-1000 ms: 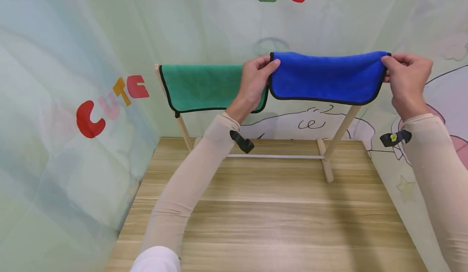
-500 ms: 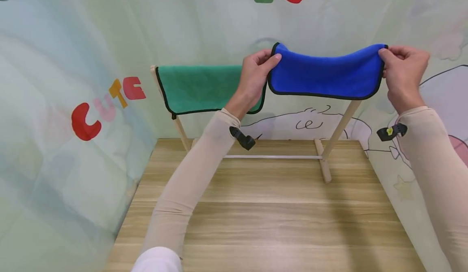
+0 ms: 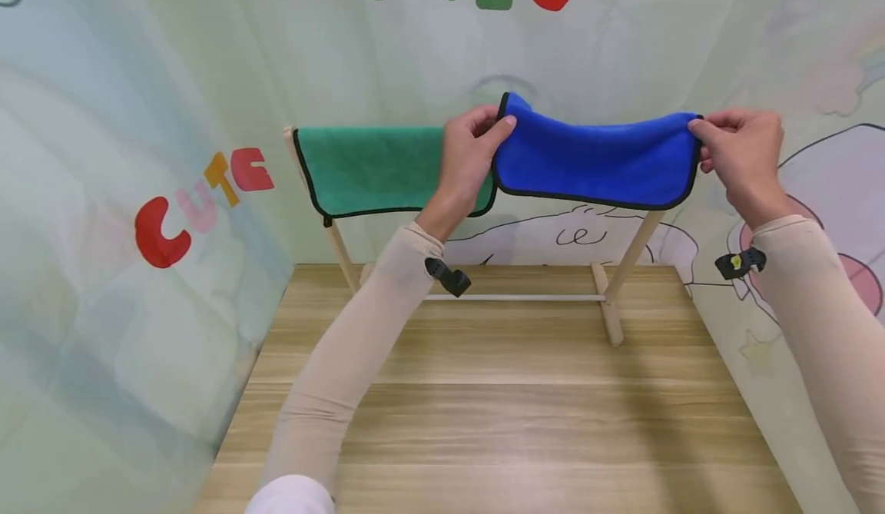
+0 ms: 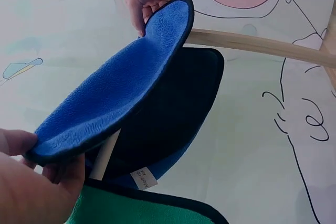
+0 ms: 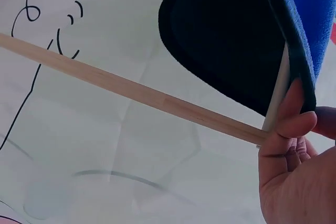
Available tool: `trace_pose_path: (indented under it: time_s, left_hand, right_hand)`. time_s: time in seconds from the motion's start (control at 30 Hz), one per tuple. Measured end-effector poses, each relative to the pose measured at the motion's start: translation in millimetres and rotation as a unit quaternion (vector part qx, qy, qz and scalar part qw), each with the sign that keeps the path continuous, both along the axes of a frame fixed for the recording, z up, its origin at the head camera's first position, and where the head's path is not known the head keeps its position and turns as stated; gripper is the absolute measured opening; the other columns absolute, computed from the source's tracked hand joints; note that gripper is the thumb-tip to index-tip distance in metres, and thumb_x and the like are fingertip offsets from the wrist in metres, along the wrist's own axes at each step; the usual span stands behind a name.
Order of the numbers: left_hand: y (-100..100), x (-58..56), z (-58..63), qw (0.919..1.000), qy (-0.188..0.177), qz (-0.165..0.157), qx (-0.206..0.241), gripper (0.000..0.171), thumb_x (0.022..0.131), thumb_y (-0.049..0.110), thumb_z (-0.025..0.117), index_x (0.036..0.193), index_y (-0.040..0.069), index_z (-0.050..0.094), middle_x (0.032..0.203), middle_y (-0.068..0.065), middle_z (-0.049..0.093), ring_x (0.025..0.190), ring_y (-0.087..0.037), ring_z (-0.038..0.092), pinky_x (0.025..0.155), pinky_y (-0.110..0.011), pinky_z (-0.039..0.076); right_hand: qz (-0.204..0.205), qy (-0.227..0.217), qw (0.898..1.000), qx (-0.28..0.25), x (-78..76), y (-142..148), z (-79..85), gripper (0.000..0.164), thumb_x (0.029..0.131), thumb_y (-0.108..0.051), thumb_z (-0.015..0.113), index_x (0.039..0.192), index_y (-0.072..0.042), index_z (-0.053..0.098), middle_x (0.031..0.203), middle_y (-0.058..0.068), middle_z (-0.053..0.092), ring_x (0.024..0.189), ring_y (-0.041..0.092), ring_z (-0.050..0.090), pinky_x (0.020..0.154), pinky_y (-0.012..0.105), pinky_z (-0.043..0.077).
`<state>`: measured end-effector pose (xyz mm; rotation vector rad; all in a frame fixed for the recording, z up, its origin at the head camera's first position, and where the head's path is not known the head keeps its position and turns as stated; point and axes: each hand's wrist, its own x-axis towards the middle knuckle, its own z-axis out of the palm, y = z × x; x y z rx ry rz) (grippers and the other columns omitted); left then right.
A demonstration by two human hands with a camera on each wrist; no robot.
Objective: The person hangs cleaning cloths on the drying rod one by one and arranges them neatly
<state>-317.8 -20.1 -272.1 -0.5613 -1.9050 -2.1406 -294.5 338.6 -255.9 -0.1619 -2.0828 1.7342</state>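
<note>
A blue towel [image 3: 598, 164] with black edging hangs at the right half of a wooden rack, its upper edge sagging in the middle. My left hand [image 3: 465, 162] pinches its left corner between thumb and fingers, overlapping the right end of a green towel [image 3: 373, 170]. At the opposite corner, my right hand [image 3: 748, 154] grips the edge. In the left wrist view the towel's far half, with a white tag [image 4: 143, 178], hangs beyond the pale top bar [image 4: 106, 155]. Right beside the bar's end are the right hand's fingers [image 5: 294, 127] in the right wrist view.
The rack's right post [image 3: 634, 253] slants down to a wooden foot [image 3: 610, 322]. A thin white lower bar [image 3: 515, 297] runs between the feet. Everything stands at the back of a wood-grain table [image 3: 512, 414], close to a printed cloth backdrop [image 3: 387, 45].
Both hands raised the blue towel's upper corners a little, then lowered them and moved left with it. Its top edge now sags more. The green towel stays on the rack.
</note>
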Motion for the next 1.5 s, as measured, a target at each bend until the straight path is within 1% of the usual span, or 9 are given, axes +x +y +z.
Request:
trace_pose_path:
  time_s: [0.07,0.23,0.4,0.6,0.77,0.97,1.17,1.33,1.5]
  left_hand:
    - [2,-0.2,-0.4,0.9998,-0.007,-0.019,-0.008,0.019,0.109,0.010,0.071,0.119,-0.005,0.077,0.101,-0.009,0.074,0.093,-0.019,0.068,0.082,-0.028,0.057]
    - [12,-2.5,-2.9,0.9967,-0.059,-0.055,-0.014,0.020,0.110,0.011,0.070,0.121,-0.005,0.076,0.100,-0.008,0.074,0.087,-0.018,0.070,0.077,-0.027,0.057]
    - [18,-7.4,-6.2,0.9930,-0.101,-0.062,0.002,0.022,0.111,0.012,0.070,0.124,-0.005,0.074,0.100,-0.006,0.073,0.088,-0.017,0.070,0.080,-0.028,0.059]
    - [11,-9.5,-9.8,0.9947,-0.093,-0.042,0.011,0.020,0.110,0.013,0.071,0.120,-0.004,0.075,0.096,-0.006,0.072,0.082,-0.018,0.066,0.074,-0.028,0.056]
    - [3,-7.6,-16.4,0.9960,-0.082,-0.032,-0.014,0.021,0.110,0.016,0.071,0.118,-0.003,0.076,0.094,-0.004,0.071,0.082,-0.017,0.065,0.072,-0.028,0.053]
    - [-2,-5.4,-30.1,0.9944,-0.092,-0.031,-0.040,0.024,0.110,0.018,0.072,0.123,-0.001,0.077,0.095,-0.003,0.071,0.083,-0.016,0.063,0.072,-0.027,0.051]
    - [-4,-3.1,-52.4,0.9916,-0.115,-0.046,-0.038,0.023,0.110,0.018,0.071,0.122,-0.002,0.075,0.099,-0.006,0.073,0.087,-0.017,0.069,0.079,-0.027,0.060]
    - [-10,-3.1,-70.5,0.9920,-0.110,-0.047,-0.041,0.024,0.111,0.020,0.071,0.121,-0.002,0.074,0.101,-0.006,0.072,0.090,-0.016,0.070,0.084,-0.031,0.063]
    - [-16,-5.7,-79.5,0.9924,-0.105,-0.040,-0.051,0.027,0.111,0.021,0.072,0.124,-0.001,0.075,0.106,-0.009,0.074,0.093,-0.017,0.070,0.090,-0.035,0.063]
  right_hand:
    - [-0.015,0.003,1.000,0.006,-0.9,2,0.3,0.014,0.101,-0.014,0.080,0.088,-0.017,0.079,0.069,-0.007,0.071,0.051,0.006,0.060,0.049,0.016,0.052]
    - [-0.056,0.001,0.998,0.010,-1.3,8,2.2,0.016,0.102,-0.018,0.080,0.086,-0.020,0.078,0.068,-0.010,0.068,0.053,0.004,0.060,0.051,0.015,0.053]
    - [-0.074,-0.002,0.997,-0.002,-0.6,9,-0.2,0.014,0.102,-0.021,0.081,0.087,-0.021,0.080,0.070,-0.010,0.068,0.056,0.005,0.059,0.053,0.015,0.054]
    - [-0.042,0.003,0.999,0.030,-0.3,4,-9.0,0.010,0.103,-0.024,0.080,0.094,-0.022,0.079,0.075,-0.011,0.072,0.058,0.004,0.063,0.057,0.014,0.056]
    - [-0.009,0.013,0.999,0.044,1.2,2,-20.1,0.009,0.103,-0.021,0.079,0.095,-0.019,0.076,0.078,-0.011,0.075,0.060,0.004,0.068,0.057,0.015,0.057]
    - [-0.005,0.033,0.999,0.043,4.6,5,-35.7,0.010,0.103,-0.016,0.079,0.094,-0.018,0.077,0.079,-0.013,0.076,0.065,0.003,0.069,0.059,0.015,0.057]
    - [-0.009,0.030,0.997,0.077,7.2,12,-53.0,0.008,0.105,-0.015,0.076,0.099,-0.018,0.079,0.081,-0.021,0.074,0.071,-0.002,0.069,0.065,0.014,0.058]
    - [-0.007,0.032,0.996,0.087,7.6,13,-64.0,0.012,0.106,-0.016,0.075,0.096,-0.021,0.079,0.078,-0.022,0.072,0.067,-0.002,0.066,0.066,0.013,0.057]
    - [0.013,0.042,0.997,0.070,7.5,14,-71.2,0.012,0.105,-0.015,0.077,0.096,-0.021,0.081,0.080,-0.018,0.073,0.070,0.000,0.067,0.069,0.012,0.057]
